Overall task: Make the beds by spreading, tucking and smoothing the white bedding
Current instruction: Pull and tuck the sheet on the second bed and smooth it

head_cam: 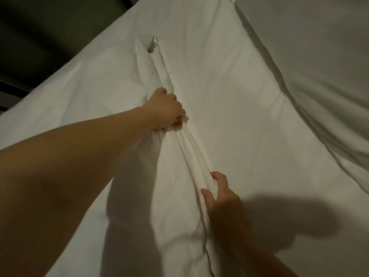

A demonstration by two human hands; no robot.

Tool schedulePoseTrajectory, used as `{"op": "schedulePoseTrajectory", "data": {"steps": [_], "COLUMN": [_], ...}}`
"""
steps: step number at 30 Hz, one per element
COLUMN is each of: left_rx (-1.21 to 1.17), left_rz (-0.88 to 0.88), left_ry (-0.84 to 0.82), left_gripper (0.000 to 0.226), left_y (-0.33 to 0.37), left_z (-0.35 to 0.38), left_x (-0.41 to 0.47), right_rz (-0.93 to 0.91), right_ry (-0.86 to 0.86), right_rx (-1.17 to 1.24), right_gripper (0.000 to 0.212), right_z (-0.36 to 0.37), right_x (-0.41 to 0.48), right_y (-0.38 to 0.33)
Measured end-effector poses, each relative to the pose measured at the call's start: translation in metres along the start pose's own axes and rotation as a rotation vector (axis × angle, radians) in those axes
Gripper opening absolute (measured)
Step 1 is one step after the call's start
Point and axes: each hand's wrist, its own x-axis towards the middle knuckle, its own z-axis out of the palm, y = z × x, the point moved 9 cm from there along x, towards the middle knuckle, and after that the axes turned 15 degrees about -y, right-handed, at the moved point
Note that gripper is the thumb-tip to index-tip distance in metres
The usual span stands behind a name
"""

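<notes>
Far left, past the bed's edge, I see a dark space (30, 37). My left hand (165, 108) is curled tight around a long bunched fold (186, 146) in the white bedding (249, 96), which covers the bed. Nearer me, my right hand (219, 194) pinches the same fold. Farther right, the bedding lies wrinkled.

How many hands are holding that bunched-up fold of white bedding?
2. The left hand grips the bunched fold farther away; the right hand grips it nearer the camera.
</notes>
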Motion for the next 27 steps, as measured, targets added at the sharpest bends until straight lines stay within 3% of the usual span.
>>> {"op": "schedulePoseTrajectory", "data": {"steps": [3, 7, 11, 14, 17, 20, 23, 25, 27], "left_rx": [-0.154, -0.105, 0.053, -0.133, -0.128, -0.194, -0.263, -0.346, -0.45], "left_rz": [-0.028, -0.032, -0.064, -0.211, -0.427, -0.591, -0.58, -0.482, -0.357], "left_ry": [0.173, -0.054, -0.091, -0.144, 0.069, 0.027, 0.096, 0.159, 0.123], "left_gripper": [0.025, 0.03, 0.043, 0.04, 0.029, 0.032, 0.032, 0.032, 0.035], "left_y": [-0.021, -0.039, -0.075, -0.12, -0.139, -0.139, -0.125, -0.114, -0.106], "left_z": [-0.005, 0.012, -0.008, 0.0, -0.005, 0.006, 0.0, -0.005, -0.004], "left_x": [-0.005, 0.017, 0.042, 0.039, 0.037, 0.045, 0.05, 0.042, 0.026], "right_rz": [0.052, 0.243, 0.115, 0.017, 0.076, 0.082, 0.062, 0.031, 0.009], "right_ry": [0.019, -0.097, -0.006, -0.03, -0.079, -0.06, -0.027, 0.015, 0.056], "right_rx": [0.048, -0.102, -0.048, -0.141, -0.29, -0.359, -0.365, -0.341, -0.281], "right_gripper": [0.039, 0.037, 0.041, 0.046, 0.037, 0.035, 0.034, 0.033, 0.036], "right_z": [-0.007, 0.001, -0.009, -0.005, -0.007, -0.008, -0.008, -0.013, -0.015], "right_x": [0.009, 0.024, 0.045, 0.081, 0.115, 0.126, 0.126, 0.123, 0.114], "right_y": [0.006, 0.017, -0.018, -0.044, -0.042, -0.035, -0.034, -0.037, -0.04]}}
